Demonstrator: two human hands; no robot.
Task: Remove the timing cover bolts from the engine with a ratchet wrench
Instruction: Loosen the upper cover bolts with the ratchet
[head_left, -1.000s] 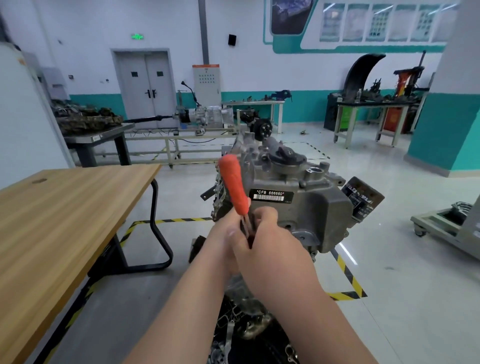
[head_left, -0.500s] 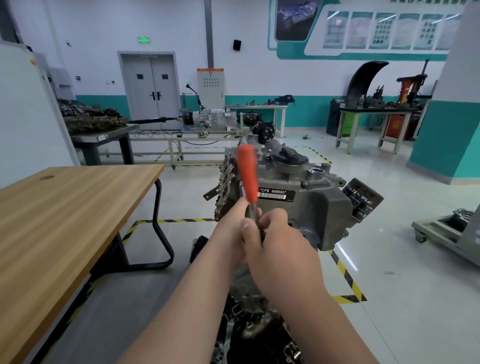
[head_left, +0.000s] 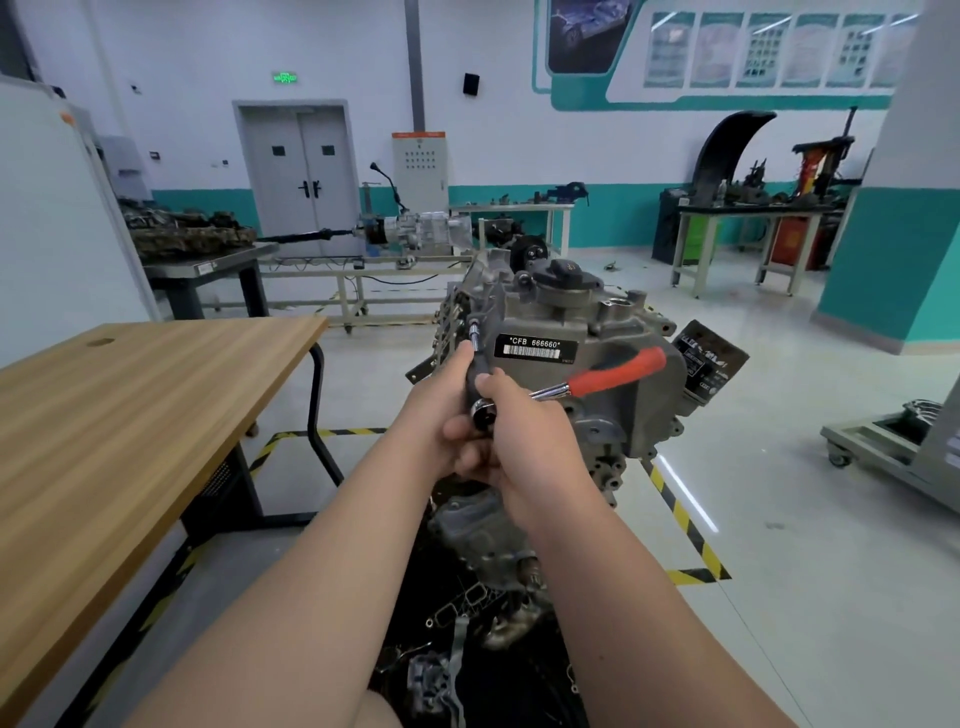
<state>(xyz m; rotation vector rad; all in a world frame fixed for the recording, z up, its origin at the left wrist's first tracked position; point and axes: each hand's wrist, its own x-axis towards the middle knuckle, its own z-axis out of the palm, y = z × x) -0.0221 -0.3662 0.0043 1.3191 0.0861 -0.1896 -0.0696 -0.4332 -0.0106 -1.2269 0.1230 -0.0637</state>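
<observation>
Timing cover bolt hidden under chrome socket (head_left: 474, 332), upper-left corner of grey cast-metal engine (head_left: 649, 410). Left hand (head_left: 441, 410) wraps dark extension (head_left: 479, 366); right hand (head_left: 530, 457) pinches head of red-handled ratchet wrench (head_left: 597, 380). Risk: long extension tilts, socket slips, bolt rounds.

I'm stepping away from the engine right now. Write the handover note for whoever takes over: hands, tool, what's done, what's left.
Left hand: grips the black extension bar just below the socket.
Right hand: fingers curled round the head of the ratchet wrench; its red handle juts right, unheld.
The socket sits at the upper left corner of the timing cover on the engine.
Done: tool appears seated on a bolt; no removed bolt is in view.
Left: turn this bolt out, then the other cover bolts; how many cannot be told.
</observation>
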